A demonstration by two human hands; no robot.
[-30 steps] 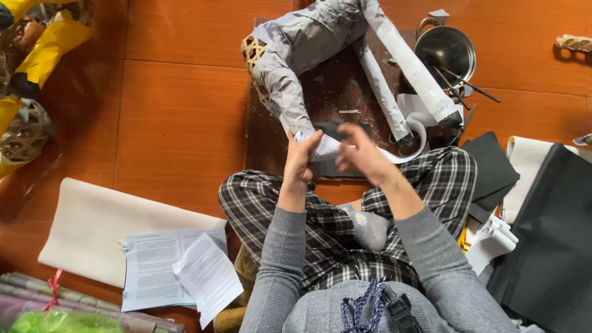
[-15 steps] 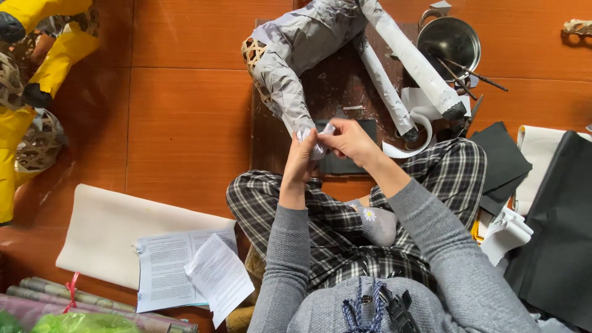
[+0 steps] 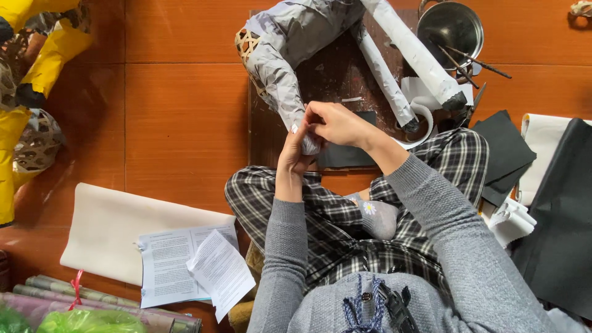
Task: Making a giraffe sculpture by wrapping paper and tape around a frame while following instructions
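While both hands, left hand (image 3: 295, 154) and right hand (image 3: 336, 123), pinch together on the grey paper-covered woven bamboo limb (image 3: 280, 80), it looks light, hollow and crushable, best gripped near its tip.

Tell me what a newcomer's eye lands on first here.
Both hands, the left hand and right hand, meet at the tip of a grey paper-covered limb of a woven-frame figure on the dark board at top centre. Bright yellow figures stand at the far left, and a metal pot sits top right.
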